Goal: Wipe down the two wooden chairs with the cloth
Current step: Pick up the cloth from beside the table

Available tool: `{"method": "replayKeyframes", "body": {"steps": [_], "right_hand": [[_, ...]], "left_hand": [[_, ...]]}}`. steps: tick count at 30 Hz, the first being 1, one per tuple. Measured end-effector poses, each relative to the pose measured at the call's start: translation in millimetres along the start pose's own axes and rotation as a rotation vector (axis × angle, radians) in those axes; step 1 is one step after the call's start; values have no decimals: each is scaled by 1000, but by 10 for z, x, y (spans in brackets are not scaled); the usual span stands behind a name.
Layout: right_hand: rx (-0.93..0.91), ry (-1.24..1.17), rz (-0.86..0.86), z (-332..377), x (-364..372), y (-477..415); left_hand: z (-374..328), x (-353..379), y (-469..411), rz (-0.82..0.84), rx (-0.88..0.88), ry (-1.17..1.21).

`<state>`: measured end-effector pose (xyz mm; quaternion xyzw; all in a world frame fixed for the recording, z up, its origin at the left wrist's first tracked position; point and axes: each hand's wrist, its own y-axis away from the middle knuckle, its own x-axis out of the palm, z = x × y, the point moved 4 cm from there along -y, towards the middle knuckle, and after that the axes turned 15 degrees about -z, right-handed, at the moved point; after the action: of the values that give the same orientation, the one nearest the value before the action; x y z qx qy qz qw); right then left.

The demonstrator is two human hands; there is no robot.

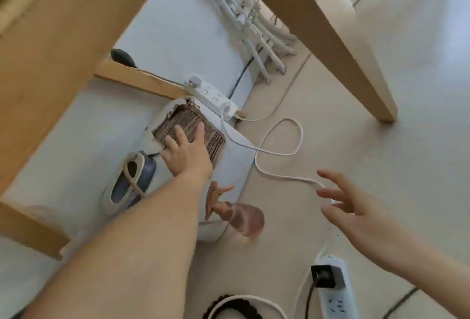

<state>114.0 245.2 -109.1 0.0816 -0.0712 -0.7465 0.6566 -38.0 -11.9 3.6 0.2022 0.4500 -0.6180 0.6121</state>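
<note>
A brown striped cloth (189, 125) lies folded on a white rounded object (229, 140) on the floor. My left hand (187, 152) reaches down and rests flat on the cloth, fingers straight and spread. My right hand (356, 206) hovers over the tiled floor to the right, fingers spread, holding nothing. A broad wooden frame part (50, 51) with a rung (137, 80) fills the upper left. A pale wooden leg (330, 38) slants across the upper right. I cannot tell which of these belong to the chairs.
A brown spray bottle (241, 217) lies beside my left forearm. A slipper (129, 181) sits left of the cloth. Two white power strips (213, 94) (333, 288) and a looping white cable (279, 153) lie on the floor. White pipes (249, 13) run at the top.
</note>
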Motion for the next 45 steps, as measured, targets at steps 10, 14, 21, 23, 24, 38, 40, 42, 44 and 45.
{"method": "replayKeyframes", "body": {"steps": [10,14,21,23,24,38,40,42,44,45], "right_hand": [[91,21,86,4,-99,76],[340,-312,35,129,-116,13],[459,-753,-44,474,-496,-224],[446,-744,-178,521,-693,-240],[412,-674,-254,539,-803,-224],[-24,1037,-264,2805,-1935,1303],[-25,1199,-271,3260,-1967,1543],[-94,1266,-333,3750,-1967,1763],[-225,1176,-374,4232,-1917,1966],[-299,1082,-367,4448,-1882,2059]], "left_hand": [[161,-212,-350,-311,8,121],[-453,-703,-20,-376,-78,685],[-1519,-1068,801,461,-219,1480],[-1719,-1187,986,678,-182,1560],[-1798,-1284,1056,730,-139,1587],[-976,-3519,1565,600,-54,1527],[-697,-3924,1590,574,-1,1506],[-359,-4271,1629,590,41,1487],[-10,-4561,1677,639,42,1527],[164,-4696,1699,660,31,1550]]}}
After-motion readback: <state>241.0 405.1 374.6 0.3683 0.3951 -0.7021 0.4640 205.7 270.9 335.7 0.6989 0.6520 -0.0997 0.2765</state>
